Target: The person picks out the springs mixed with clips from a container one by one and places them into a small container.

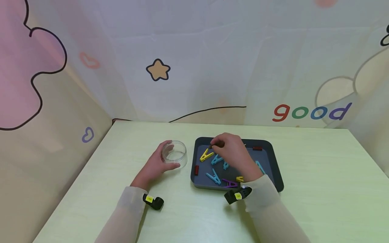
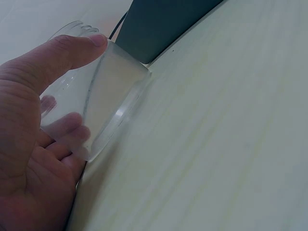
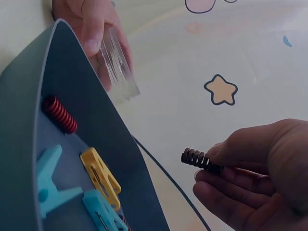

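Note:
My left hand (image 1: 155, 167) holds a clear round container (image 1: 174, 152) just left of the tray, thumb and fingers around its side. In the left wrist view the clear container (image 2: 113, 91) is tilted, and nothing shows inside it. My right hand (image 1: 234, 152) is over the dark grey tray (image 1: 194, 180). Between its thumb and fingers it pinches a dark coil spring (image 3: 197, 158), plain in the right wrist view. Below lie a yellow clothespin (image 1: 206, 155), several blue clothespins (image 1: 214, 177), a purple clothespin (image 1: 230, 183) and a red spring (image 1: 196, 170).
Another red spring (image 1: 257, 148) lies near the tray's far right corner. A small yellow clothespin (image 1: 239, 179) sits by the right wrist. The pale table (image 1: 319, 189) extends around the tray, and a printed cloth backdrop (image 1: 194, 67) stands behind it.

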The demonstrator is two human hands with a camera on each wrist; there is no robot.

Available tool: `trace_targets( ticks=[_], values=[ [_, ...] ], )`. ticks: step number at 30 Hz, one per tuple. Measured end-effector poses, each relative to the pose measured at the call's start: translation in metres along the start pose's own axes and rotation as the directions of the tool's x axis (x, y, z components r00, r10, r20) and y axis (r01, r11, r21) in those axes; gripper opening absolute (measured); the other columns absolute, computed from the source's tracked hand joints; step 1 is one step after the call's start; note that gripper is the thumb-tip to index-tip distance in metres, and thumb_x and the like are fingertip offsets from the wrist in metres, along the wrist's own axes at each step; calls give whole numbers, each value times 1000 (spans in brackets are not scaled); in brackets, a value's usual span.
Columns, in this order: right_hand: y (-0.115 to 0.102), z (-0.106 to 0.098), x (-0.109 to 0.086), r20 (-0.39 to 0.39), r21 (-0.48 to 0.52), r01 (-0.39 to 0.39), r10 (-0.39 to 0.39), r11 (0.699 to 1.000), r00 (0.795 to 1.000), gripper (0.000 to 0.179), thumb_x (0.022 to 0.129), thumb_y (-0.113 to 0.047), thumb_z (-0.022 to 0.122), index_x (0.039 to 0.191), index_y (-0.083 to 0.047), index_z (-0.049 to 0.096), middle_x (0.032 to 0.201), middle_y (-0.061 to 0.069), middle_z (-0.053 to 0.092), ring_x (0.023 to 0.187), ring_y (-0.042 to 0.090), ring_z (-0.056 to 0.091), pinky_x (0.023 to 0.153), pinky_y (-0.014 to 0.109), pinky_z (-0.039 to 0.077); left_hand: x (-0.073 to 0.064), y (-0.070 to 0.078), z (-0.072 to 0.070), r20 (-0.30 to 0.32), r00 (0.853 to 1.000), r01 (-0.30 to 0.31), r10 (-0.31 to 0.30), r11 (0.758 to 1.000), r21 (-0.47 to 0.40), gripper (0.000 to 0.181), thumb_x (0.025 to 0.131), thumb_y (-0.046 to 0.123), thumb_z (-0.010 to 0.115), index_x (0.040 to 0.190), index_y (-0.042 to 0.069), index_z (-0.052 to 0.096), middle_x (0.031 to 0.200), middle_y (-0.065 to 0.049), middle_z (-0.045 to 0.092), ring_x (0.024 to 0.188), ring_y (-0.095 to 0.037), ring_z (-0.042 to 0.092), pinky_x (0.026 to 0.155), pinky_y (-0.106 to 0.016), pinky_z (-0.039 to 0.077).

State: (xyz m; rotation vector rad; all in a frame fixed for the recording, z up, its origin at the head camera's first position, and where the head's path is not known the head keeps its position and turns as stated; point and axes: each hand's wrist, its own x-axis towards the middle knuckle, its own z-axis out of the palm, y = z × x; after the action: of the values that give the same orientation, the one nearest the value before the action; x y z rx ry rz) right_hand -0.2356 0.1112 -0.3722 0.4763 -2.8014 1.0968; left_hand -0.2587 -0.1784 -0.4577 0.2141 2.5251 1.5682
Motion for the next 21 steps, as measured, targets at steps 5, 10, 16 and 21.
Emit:
trace_targets(
  ticks=[5,10,16,21],
  values=[
    [-6,5,3,1,9,16,-16,1000,1000,16,91,-13,64,104,-9,73,105,6,70,89,18,64,77,35,56,-1,0,0,-2,1000,5,-5,1000,-6,95,70,35,87,146,38,29,149,9,42,140,-20,35,118,-48,28],
    [-11,12,6,4,8,20,-20,1000,1000,16,91,-14,64,103,-9,73,105,6,69,88,17,64,74,32,56,-1,0,0,1,1000,-1,1,1000,-14,94,71,33,86,146,38,29,149,9,42,140,-20,35,118,-47,29],
    [-17,17,8,9,9,31,-31,999,999,16,91,-14,64,103,-8,73,104,6,69,87,17,64,74,31,56,-1,1,0,0,1000,-7,7,1000,-10,94,71,34,87,145,38,29,149,10,42,140,-20,35,118,-47,29],
    [-22,22,10,17,1,28,-28,1000,999,15,91,-14,63,102,-9,73,102,5,69,87,17,62,75,31,56,-1,1,0,7,1000,-2,2,1000,-24,94,71,35,86,145,39,28,149,9,42,141,-19,35,118,-47,29]
  ],
)
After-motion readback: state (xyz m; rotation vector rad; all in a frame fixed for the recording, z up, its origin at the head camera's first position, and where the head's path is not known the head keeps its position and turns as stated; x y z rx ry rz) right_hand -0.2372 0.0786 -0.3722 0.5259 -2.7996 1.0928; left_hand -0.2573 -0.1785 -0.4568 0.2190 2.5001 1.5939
